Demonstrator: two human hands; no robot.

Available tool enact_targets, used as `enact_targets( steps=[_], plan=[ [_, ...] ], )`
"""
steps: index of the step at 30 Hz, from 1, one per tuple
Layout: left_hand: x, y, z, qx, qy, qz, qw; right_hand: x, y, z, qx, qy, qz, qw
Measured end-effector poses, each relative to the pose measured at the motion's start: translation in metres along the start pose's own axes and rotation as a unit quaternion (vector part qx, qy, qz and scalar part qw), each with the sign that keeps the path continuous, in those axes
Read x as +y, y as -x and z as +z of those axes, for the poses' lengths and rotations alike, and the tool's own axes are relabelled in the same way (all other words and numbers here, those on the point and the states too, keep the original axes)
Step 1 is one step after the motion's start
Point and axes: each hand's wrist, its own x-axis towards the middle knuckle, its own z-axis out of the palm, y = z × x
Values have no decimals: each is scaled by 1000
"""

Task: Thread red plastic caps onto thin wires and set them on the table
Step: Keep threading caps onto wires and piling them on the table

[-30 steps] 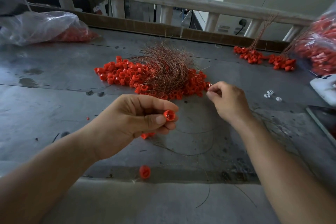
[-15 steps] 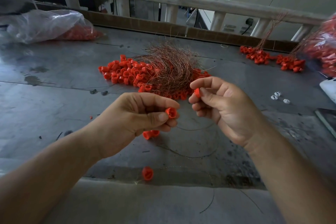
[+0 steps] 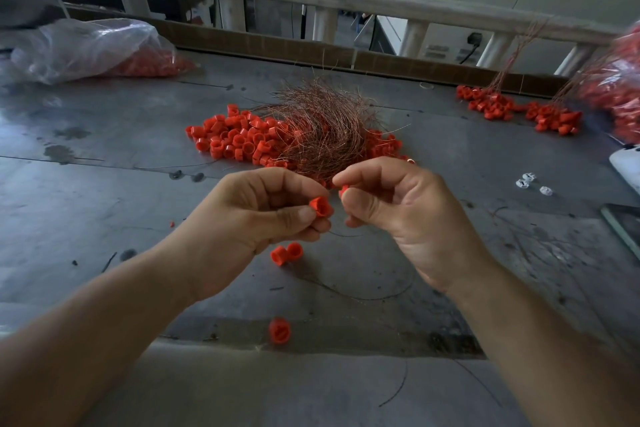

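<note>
- The left hand grips a red cap between the thumb and the fingertips. The open mouth of the cap looks toward the right hand.
- The right hand pinches a second cap between thumb and forefinger, just beside the left grip. The two caps are near each other but apart.
- A thin wire comes out under the left fingers and runs toward the right hand. I cannot tell whether it already passes through one of the caps.
- I judge that the step in hand is to bring the second cap onto this wire.
- To do it well, only a short piece of wire should stand out from the grip. A long free end probably bends away instead of entering the hole.
- The right grip should turn its cap until the hole faces the wire tip, then slide it along and not push hard.
- The caps look small and smooth, so the pinch should be light but sure. With too much pressure one may jump out.
- Two more caps lie on the bench just below the left grip, and a single cap lies nearer to the person.
- The pile of loose caps and the bundle of copper wires lie beyond both grips, close enough for the next pick.
- Bunches of threaded caps lie well beyond the right grip. The filled wire probably goes on the bench in the same way.
</note>
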Motion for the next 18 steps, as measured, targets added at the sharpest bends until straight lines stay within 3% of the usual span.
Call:
enact_targets(
  steps=[8,18],
  plan=[
    [-2,-1,2,32,-22,15,999,4,0,9,17,102,-69,992],
    [-3,-2,3,50,-48,4,998,4,4,11,22,177,-83,980]
  ],
)
